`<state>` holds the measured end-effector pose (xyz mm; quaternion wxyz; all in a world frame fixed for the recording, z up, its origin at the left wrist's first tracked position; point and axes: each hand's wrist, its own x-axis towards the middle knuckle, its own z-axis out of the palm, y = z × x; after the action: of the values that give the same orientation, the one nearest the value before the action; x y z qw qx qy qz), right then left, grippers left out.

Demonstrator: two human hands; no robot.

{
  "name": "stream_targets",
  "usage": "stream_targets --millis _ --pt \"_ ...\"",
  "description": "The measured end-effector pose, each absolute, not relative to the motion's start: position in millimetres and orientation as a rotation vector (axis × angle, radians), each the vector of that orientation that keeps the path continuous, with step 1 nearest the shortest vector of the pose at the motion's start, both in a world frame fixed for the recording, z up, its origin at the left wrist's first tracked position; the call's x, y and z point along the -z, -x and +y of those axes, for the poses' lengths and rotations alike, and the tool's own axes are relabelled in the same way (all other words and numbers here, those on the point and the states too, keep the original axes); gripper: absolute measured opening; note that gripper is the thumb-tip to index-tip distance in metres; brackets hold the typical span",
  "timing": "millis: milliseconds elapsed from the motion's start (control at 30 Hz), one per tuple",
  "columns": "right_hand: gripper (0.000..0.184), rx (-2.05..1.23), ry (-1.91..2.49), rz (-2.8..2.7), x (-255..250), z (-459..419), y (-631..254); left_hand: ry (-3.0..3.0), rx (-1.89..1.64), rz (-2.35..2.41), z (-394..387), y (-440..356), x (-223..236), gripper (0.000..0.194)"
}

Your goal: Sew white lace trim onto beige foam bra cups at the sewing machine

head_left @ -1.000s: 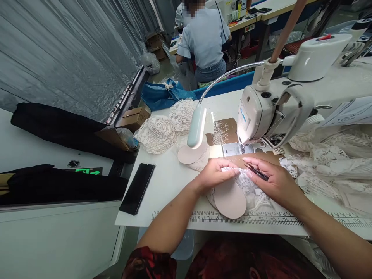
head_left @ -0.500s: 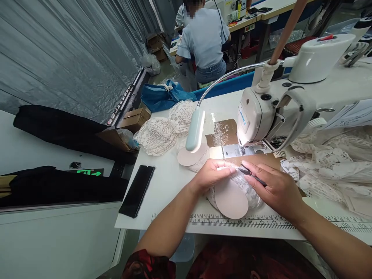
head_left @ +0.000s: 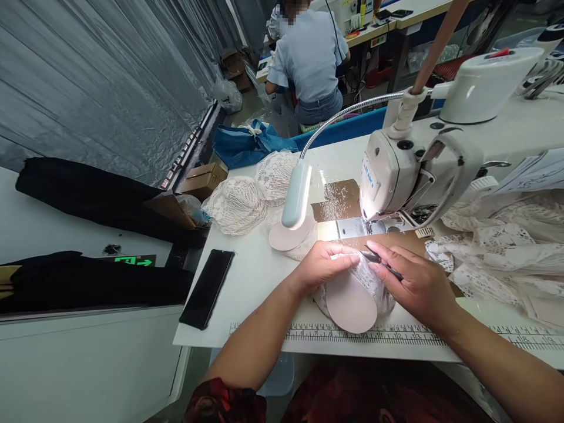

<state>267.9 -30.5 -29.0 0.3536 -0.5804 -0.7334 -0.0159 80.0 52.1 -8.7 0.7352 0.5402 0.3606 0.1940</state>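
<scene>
My left hand [head_left: 325, 267] pinches the edge of a white lace bra cup [head_left: 352, 302] between thumb and fingers. The cup lies on the sewing table with its smooth pale inner side showing. In my right hand [head_left: 416, 282] is a slim black pointed tool [head_left: 388, 267], perhaps tweezers or thread snips. Its tip is at the lace edge, close to my left thumb. Just beyond both hands stands the white sewing machine [head_left: 388, 176], its needle area clear of the cup.
A lamp [head_left: 296, 197] on a bendy neck hangs over another cup [head_left: 288, 235]. Lace cups [head_left: 238, 205] lie at the back left, a phone [head_left: 207, 288] at the left edge. Lace fabric [head_left: 497, 258] is heaped at right. A printed ruler [head_left: 317, 333] edges the table; a co-worker [head_left: 308, 64] sits beyond.
Both hands stay almost in place at the lace edge. The black tool and my right fingers have shifted very slightly; the view has moved a little.
</scene>
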Motion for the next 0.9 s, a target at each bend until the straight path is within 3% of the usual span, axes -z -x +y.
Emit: stream_targets --millis 200,500,700,900 --pt "0.029 0.064 1.460 -1.947 30 -30 -269 -1.224 -0.393 0.750 51 -80 11 0.024" --pt "0.025 -0.295 1.607 -1.758 24 -34 -272 -1.339 -0.411 0.772 51 -81 13 0.027" --pt "0.015 -0.117 1.437 -1.986 27 -28 -270 -1.432 -0.364 0.746 51 -82 19 0.033" --pt "0.012 -0.106 1.570 -1.895 28 -29 -277 -1.440 -0.364 0.759 52 -80 19 0.029"
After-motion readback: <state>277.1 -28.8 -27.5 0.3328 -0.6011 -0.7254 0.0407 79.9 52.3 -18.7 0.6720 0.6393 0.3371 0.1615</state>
